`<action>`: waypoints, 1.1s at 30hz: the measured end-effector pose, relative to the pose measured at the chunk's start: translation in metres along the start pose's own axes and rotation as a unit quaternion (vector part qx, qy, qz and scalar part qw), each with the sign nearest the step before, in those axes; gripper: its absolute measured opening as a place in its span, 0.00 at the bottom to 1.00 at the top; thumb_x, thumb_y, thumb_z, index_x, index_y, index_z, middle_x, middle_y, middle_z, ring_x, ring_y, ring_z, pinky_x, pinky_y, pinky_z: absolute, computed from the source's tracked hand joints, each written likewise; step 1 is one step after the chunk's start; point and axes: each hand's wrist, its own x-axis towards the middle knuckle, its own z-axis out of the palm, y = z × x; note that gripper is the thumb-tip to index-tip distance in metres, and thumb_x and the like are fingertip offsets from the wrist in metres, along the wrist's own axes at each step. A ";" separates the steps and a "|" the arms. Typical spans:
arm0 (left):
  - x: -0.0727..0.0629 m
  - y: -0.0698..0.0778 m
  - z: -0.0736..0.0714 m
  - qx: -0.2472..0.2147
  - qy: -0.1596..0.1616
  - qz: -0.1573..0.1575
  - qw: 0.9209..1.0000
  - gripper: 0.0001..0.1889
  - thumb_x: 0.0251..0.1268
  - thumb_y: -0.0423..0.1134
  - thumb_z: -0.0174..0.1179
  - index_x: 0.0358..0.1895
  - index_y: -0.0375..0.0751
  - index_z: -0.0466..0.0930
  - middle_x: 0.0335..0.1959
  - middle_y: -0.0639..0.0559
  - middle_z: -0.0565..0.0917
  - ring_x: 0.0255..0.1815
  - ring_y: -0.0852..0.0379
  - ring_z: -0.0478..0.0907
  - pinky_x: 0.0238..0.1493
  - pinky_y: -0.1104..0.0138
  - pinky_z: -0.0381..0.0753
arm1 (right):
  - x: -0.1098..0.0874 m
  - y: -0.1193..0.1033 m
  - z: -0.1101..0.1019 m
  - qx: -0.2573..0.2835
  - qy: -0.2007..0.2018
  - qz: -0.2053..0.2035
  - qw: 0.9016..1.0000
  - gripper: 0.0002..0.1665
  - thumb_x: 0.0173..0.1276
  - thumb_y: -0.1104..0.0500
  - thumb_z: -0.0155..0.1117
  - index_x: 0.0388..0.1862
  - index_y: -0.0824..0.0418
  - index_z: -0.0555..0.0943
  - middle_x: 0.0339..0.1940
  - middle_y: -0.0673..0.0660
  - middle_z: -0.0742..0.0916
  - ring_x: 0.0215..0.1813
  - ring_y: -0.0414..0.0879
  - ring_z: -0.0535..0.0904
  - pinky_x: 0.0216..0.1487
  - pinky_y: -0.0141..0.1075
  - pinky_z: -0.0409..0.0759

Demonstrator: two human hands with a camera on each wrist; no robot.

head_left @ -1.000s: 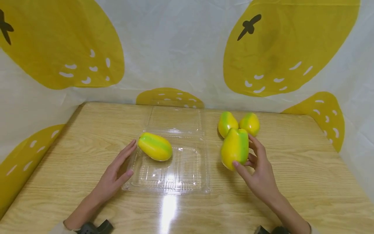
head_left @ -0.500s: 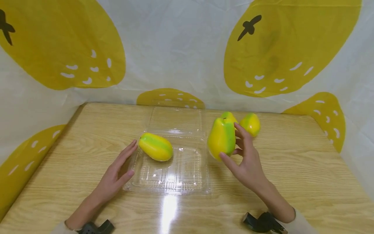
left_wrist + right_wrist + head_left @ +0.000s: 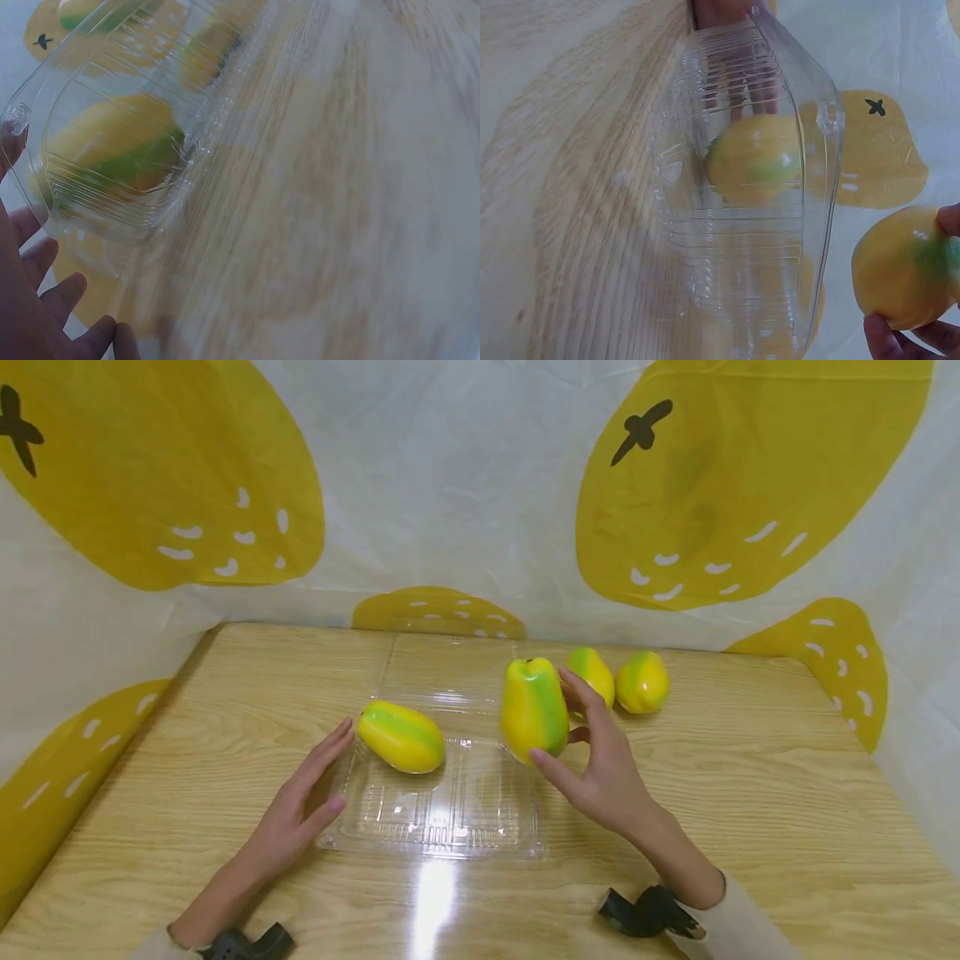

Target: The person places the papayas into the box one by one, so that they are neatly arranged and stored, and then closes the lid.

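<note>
A clear plastic clamshell box [image 3: 435, 839] lies with its lid [image 3: 442, 672] laid back toward the wall. Inside its left back part rests a yellow-green papaya [image 3: 401, 737], also seen through the box wall in the left wrist view. My left hand [image 3: 288, 818] touches the box's left side with its fingers extended. A second papaya [image 3: 534, 710] is held upright by my right hand [image 3: 600, 768], fingers behind and thumb in front, over the box's right edge. In the right wrist view this held papaya [image 3: 904, 266] is raised beside the box rim.
Two more papayas, one [image 3: 591, 677] partly behind my right hand and another [image 3: 642, 682] to its right, sit at the back of the wooden table [image 3: 750, 793]. A white cloth [image 3: 450, 485] printed with yellow fruit hangs behind the table.
My right hand has carried its papaya leftward, away from the two at the back and up to the box's right edge. My left hand has stayed in place.
</note>
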 end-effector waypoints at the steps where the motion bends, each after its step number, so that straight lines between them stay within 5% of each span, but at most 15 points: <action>1: 0.000 0.000 0.000 0.000 0.000 0.000 1.000 0.35 0.61 0.27 0.56 0.73 0.35 0.56 0.75 0.39 0.53 0.75 0.43 0.48 0.72 0.70 0.45 | 0.002 0.000 0.001 0.001 -0.002 -0.008 1.000 0.53 0.53 0.64 0.71 0.75 0.57 0.55 0.66 0.56 0.73 0.58 0.50 0.73 0.39 0.35 0.79; 21: -0.001 -0.003 -0.001 0.001 0.000 0.001 1.000 0.33 0.65 0.32 0.57 0.73 0.35 0.57 0.75 0.40 0.53 0.75 0.43 0.49 0.73 0.68 0.46 | 0.012 0.013 0.025 -0.026 -0.049 -0.054 0.997 0.49 0.55 0.58 0.73 0.73 0.61 0.60 0.63 0.56 0.74 0.55 0.48 0.70 0.37 0.38 0.81; 33: 0.000 0.000 -0.001 -0.004 0.000 0.004 1.000 0.35 0.61 0.27 0.56 0.73 0.34 0.56 0.75 0.39 0.53 0.75 0.42 0.48 0.72 0.69 0.46 | 0.011 0.017 0.033 -0.090 -0.080 -0.094 0.988 0.49 0.52 0.52 0.75 0.71 0.59 0.65 0.61 0.55 0.77 0.49 0.47 0.71 0.38 0.37 0.79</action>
